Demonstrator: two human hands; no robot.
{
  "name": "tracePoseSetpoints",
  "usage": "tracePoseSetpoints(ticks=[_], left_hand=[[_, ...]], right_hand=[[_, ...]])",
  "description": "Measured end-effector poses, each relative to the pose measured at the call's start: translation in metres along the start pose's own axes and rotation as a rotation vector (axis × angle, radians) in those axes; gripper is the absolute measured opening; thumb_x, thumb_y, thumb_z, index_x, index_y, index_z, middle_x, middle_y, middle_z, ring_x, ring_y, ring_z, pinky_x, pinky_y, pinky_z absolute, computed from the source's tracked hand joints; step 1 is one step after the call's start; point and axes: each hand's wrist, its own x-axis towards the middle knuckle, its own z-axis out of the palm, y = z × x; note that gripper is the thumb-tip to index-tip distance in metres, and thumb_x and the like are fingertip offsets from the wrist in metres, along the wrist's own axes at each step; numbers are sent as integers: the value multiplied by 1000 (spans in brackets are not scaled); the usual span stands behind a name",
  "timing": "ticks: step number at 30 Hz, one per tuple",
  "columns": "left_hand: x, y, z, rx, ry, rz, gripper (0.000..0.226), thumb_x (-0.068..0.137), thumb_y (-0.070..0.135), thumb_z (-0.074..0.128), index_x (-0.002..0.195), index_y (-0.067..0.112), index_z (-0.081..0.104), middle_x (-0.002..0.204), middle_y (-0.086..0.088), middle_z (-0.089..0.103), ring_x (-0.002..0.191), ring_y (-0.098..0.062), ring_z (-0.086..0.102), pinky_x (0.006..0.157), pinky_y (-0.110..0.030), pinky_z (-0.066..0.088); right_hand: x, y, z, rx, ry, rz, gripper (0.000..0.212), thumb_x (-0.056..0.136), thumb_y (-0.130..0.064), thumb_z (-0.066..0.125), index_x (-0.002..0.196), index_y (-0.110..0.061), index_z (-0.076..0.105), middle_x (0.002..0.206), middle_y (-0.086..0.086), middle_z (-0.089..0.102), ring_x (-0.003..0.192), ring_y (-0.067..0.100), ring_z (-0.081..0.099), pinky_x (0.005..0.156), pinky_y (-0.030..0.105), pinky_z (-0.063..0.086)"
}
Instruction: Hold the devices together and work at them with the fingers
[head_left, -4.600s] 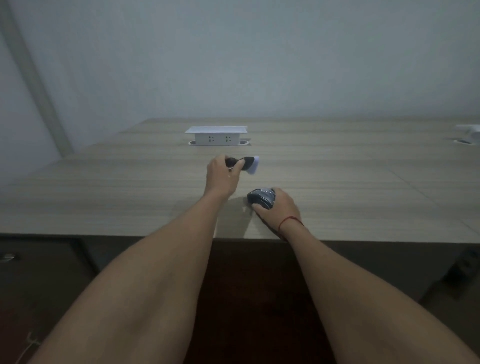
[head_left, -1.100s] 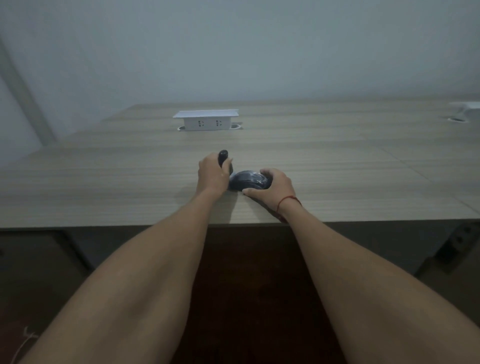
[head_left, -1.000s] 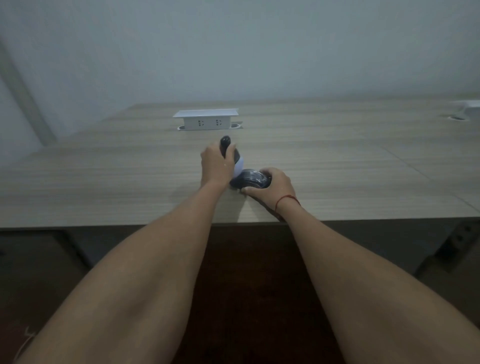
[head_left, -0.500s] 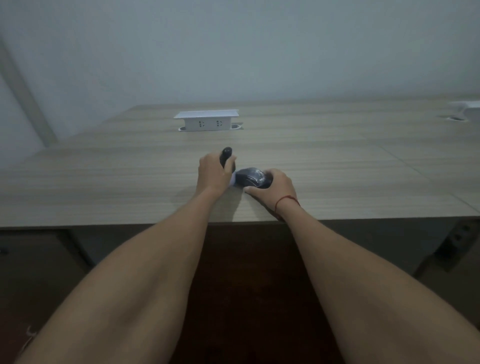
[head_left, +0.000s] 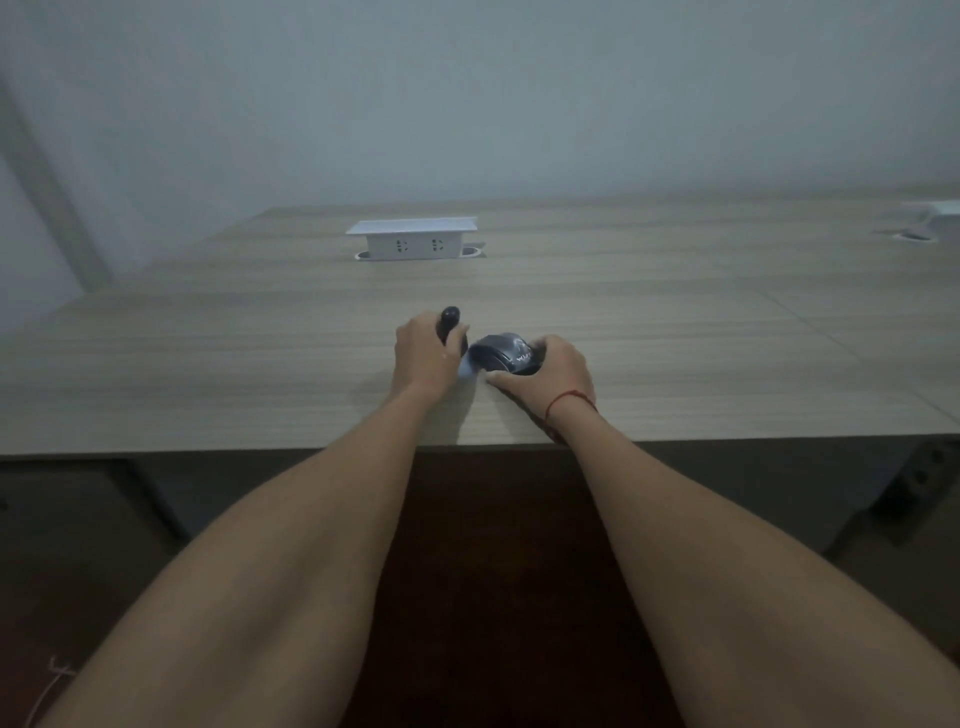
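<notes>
Mouse (head_left: 506, 353) sits on the bench (head_left: 675, 332) near its front edge, my right hand (head_left: 550, 371) curled round its near side. My left hand (head_left: 426, 353) is clenched round a black-handled brush (head_left: 451, 325), whose pale head touches the mouse's left flank. If I press the brush too hard, I judge the mouse could skid rightward out of my loose hold. A sideways slip of the brush could also scrape my right fingertips. The socket box (head_left: 412, 240) stands well apart.

Single head-worn view, forward and down over the table (head_left: 260, 364) edge
</notes>
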Motion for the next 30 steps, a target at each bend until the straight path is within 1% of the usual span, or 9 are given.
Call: tracePoseSetpoints(ticks=[4, 7, 10, 13, 18, 21, 24, 26, 30], left_hand=[[2, 24, -3, -99, 74, 40, 32, 91, 28, 61, 79, -1, 64, 77, -17, 65, 72, -25, 56, 64, -27, 37], [-5, 33, 3, -116, 53, 81, 27, 91, 25, 63, 80, 0, 65, 75, -11, 62, 72, -21, 56, 62, -26, 41], [-9, 20, 8, -102, 76, -17, 26, 91, 26, 61, 86, 1, 64, 86, -16, 66, 82, -29, 60, 69, -31, 44], [-5, 14, -1, 15, 26, -80, 27, 93, 27, 59, 88, 0, 62, 89, -15, 60, 80, -28, 55, 68, -32, 39], [0, 24, -11, -30, 0, 41, 27, 92, 27, 60, 81, 1, 64, 83, -17, 64, 76, -27, 57, 66, -30, 41], [-2, 24, -11, -44, -24, 64, 28, 90, 25, 62, 81, -1, 65, 79, -16, 63, 76, -29, 59, 65, -29, 41], [-5, 12, -10, -2, -48, 30, 25, 91, 23, 62, 82, -1, 63, 85, -19, 64, 81, -33, 61, 70, -36, 47], [-5, 8, -14, 23, -73, 17, 22, 93, 22, 60, 84, 2, 63, 86, -15, 62, 80, -28, 59, 72, -36, 49], [3, 19, -25, -17, -24, 91, 22, 94, 23, 58, 77, 8, 59, 76, -8, 58, 70, -19, 53, 58, -16, 34]], right_hand=[[0, 0, -2, 3, 3, 5, 61, 44, -60, 78, 92, -30, 56, 92, -7, 64, 87, 15, 61, 78, 38, 56], [0, 1, -2, 20, -17, 14, 62, 40, -61, 75, 91, -32, 55, 93, -7, 64, 87, 16, 62, 79, 39, 56], [0, 1, -4, 41, -31, 18, 63, 44, -58, 79, 96, -31, 57, 97, -6, 65, 90, 16, 63, 81, 39, 56], [0, 1, -5, 42, -66, 19, 63, 50, -53, 82, 102, -29, 57, 101, -5, 65, 93, 17, 62, 83, 40, 56], [-1, -4, -5, -82, -79, 1, 59, 57, -57, 74, 105, -28, 54, 104, -2, 62, 96, 20, 59, 86, 42, 54], [-4, -10, -5, -205, -37, -11, 74, 55, -69, 70, 111, -24, 53, 108, -1, 56, 102, 20, 52, 90, 41, 49], [-4, -12, -9, -195, -53, -23, 68, 62, -58, 76, 115, -22, 53, 114, 0, 55, 108, 21, 50, 94, 42, 47], [-2, -9, -12, -142, -109, -25, 66, 64, -50, 78, 118, -21, 52, 115, 0, 56, 109, 21, 52, 95, 42, 48], [2, -11, -25, -1, -284, 7, 78, 70, -32, 81, 135, -17, 41, 135, 5, 52, 121, 23, 50, 101, 35, 43]])
